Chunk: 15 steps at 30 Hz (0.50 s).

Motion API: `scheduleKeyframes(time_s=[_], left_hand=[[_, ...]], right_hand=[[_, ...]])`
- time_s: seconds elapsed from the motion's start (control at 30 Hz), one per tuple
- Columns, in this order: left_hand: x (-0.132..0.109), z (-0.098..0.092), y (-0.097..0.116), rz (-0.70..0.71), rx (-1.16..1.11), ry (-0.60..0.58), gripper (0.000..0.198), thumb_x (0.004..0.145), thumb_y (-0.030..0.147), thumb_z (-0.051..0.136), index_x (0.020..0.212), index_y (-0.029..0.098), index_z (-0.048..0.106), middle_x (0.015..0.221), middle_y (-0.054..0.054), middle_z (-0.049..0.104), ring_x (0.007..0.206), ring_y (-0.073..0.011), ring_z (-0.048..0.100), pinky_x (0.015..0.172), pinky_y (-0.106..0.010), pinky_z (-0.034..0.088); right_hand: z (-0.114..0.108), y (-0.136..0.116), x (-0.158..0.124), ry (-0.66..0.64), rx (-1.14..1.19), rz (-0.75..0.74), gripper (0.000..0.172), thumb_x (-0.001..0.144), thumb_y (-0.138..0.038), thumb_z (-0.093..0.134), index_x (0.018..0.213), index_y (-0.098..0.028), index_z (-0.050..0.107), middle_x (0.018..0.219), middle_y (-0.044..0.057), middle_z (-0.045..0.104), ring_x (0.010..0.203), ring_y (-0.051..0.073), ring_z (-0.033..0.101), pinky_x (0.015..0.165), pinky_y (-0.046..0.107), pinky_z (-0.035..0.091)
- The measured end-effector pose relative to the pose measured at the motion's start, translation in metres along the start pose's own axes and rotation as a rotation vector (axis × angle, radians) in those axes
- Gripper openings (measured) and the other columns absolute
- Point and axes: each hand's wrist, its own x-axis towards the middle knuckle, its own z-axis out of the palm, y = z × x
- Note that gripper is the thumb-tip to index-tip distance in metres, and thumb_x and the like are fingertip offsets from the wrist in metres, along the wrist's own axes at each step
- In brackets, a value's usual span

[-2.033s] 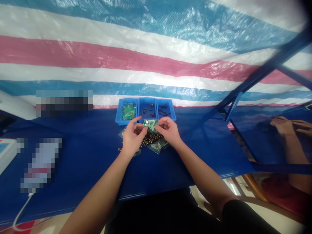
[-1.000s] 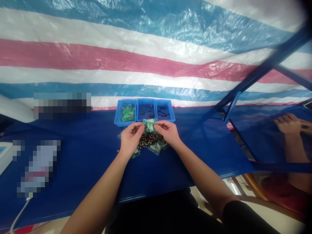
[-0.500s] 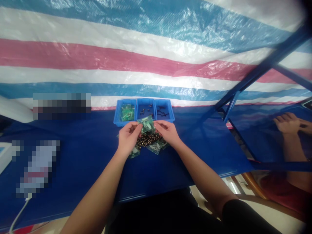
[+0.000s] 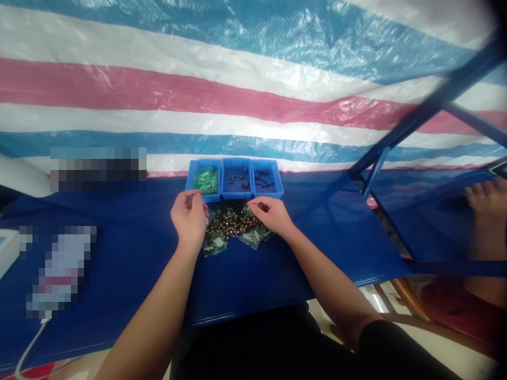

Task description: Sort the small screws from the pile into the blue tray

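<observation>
My left hand [image 4: 189, 219] is closed in front of the left blue bin [image 4: 194, 198], fingers curled toward the thumb; anything inside is hidden. My right hand [image 4: 272, 215] is pinched, its fingertips over the right side of a pile of small brass-coloured metal parts [image 4: 233, 226]. What those fingertips hold is too small to make out. Small clear bags of silvery parts lie around the pile, one bag [image 4: 216, 243] at its front left and another bag [image 4: 253, 237] at its front right. Several green-tinted bags [image 4: 206, 181] fill the left bin.
The middle bin [image 4: 236, 179] holds a few small metal parts, the right bin [image 4: 264, 182] dark thin pieces. A blurred-out device with a white cable [image 4: 34, 338] lies left. A blue metal frame [image 4: 415, 121] rises at right; beyond it is another person's hand [image 4: 487, 198].
The small clear bag between my fingertips is gone from them. My left hand has moved left, apart from my right, which stays nearly in place. The other person's hand has shifted right.
</observation>
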Motion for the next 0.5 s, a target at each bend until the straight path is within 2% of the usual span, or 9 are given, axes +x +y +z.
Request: scheduleKeyframes(time_s=[0.1, 0.27, 0.4, 0.5], left_hand=[[-0.004, 0.002, 0.002, 0.03, 0.035, -0.06, 0.017, 0.084, 0.033, 0.058, 0.091, 0.018, 0.063, 0.057, 0.003, 0.054, 0.045, -0.0091, 0.05, 0.042, -0.019, 0.036], [-0.009, 0.005, 0.003, 0.057, 0.046, -0.087, 0.018, 0.085, 0.034, 0.058, 0.091, 0.019, 0.064, 0.058, 0.003, 0.055, 0.047, -0.0103, 0.052, 0.044, -0.02, 0.038], [-0.013, 0.006, 0.003, 0.063, 0.066, -0.128, 0.019, 0.086, 0.035, 0.058, 0.093, 0.019, 0.065, 0.059, 0.002, 0.056, 0.049, -0.0108, 0.053, 0.045, -0.02, 0.039], [-0.014, 0.006, 0.004, 0.08, 0.097, -0.14, 0.02, 0.087, 0.036, 0.057, 0.094, 0.019, 0.065, 0.059, 0.002, 0.056, 0.05, -0.0109, 0.054, 0.048, -0.021, 0.04]], right_hand=[[-0.006, 0.002, 0.001, -0.045, -0.191, -0.059, 0.021, 0.084, -0.035, 0.06, 0.092, -0.022, 0.075, 0.063, -0.001, 0.065, 0.056, 0.012, 0.055, 0.06, 0.026, 0.043], [-0.007, 0.005, 0.001, -0.215, -0.417, -0.136, 0.021, 0.085, -0.029, 0.061, 0.101, -0.024, 0.073, 0.071, 0.001, 0.068, 0.064, 0.014, 0.059, 0.063, 0.026, 0.044], [0.005, 0.003, -0.005, -0.193, -0.498, -0.264, 0.028, 0.088, -0.027, 0.057, 0.113, -0.024, 0.07, 0.099, 0.006, 0.069, 0.093, 0.019, 0.061, 0.079, 0.029, 0.048], [0.016, 0.002, -0.008, -0.171, -0.538, -0.281, 0.031, 0.09, -0.029, 0.054, 0.118, -0.023, 0.067, 0.106, 0.008, 0.067, 0.101, 0.02, 0.058, 0.085, 0.03, 0.048]])
